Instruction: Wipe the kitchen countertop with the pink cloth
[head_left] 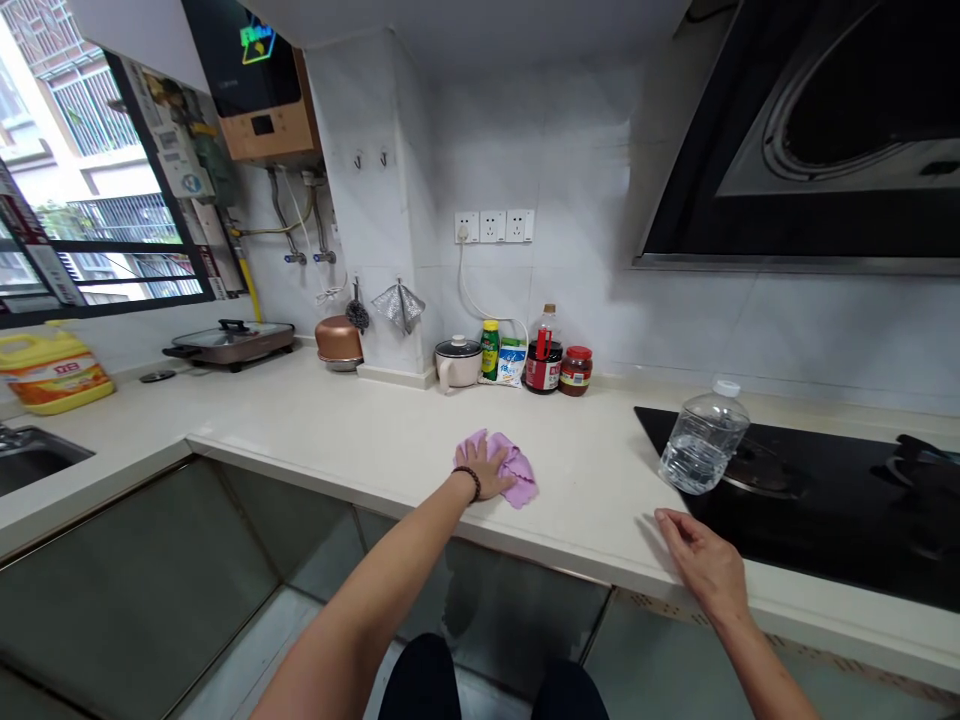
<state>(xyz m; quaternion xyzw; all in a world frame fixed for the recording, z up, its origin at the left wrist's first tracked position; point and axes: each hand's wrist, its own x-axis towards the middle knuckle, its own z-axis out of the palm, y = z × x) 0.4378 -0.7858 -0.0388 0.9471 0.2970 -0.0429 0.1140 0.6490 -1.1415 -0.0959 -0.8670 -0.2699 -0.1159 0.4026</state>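
My left hand [484, 472] lies flat on a pink cloth [519, 470] with its fingers spread, pressing it against the pale countertop [315, 420]. A dark beaded bracelet [471, 482] circles that wrist. Parts of the cloth are hidden under the palm. To the right, my right hand [705, 565] hovers by the front edge of the counter, fingers loosely bent and holding nothing. Just beyond it, a clear plastic bottle [705, 440] with a white cap and some liquid inside leans at the left edge of the black cooktop [810, 500].
Along the wall stand a lidded pot [458, 363], a green bottle [490, 350], a salt-like packet [511, 362], a dark sauce bottle [544, 365] and a red-lidded jar [576, 371]. Farther left are a copper pot [339, 340], an electric pan [232, 342], a yellow jug [56, 370] and a sink [37, 455].
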